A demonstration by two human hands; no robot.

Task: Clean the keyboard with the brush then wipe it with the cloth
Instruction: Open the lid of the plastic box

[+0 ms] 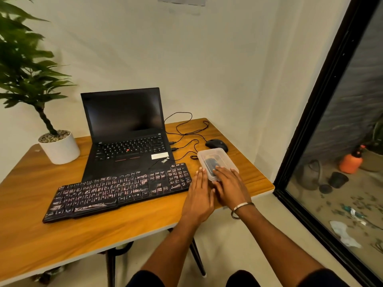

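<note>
Right now, in the head view, both hands meet at a clear plastic container (217,161) near the right edge of the wooden table (31,235). The left hand (200,196) lies flat with fingers straight and together, its fingertips against the container's left side; it clasps nothing. The right hand (231,188) rests on top of the container's near end, fingers spread over the lid and palm down, not curled around anything. A bangle (241,208) circles the right wrist. Through the clear plastic, just ahead of the right fingertips, a dark object shows, too blurred to identify. Neither brush nor cloth can be made out.

Just left of the left hand lies the keyboard (118,191), black, smeared with whitish dust, its right end nearly touching the left fingers. Beyond the keyboard stands an open laptop (124,131) with a dark screen. Past the container, farther from the hands, sits a black mouse (216,144), its cable (186,129) looping toward the laptop. Far left of both hands, a potted plant (59,149) stands on the table.
</note>
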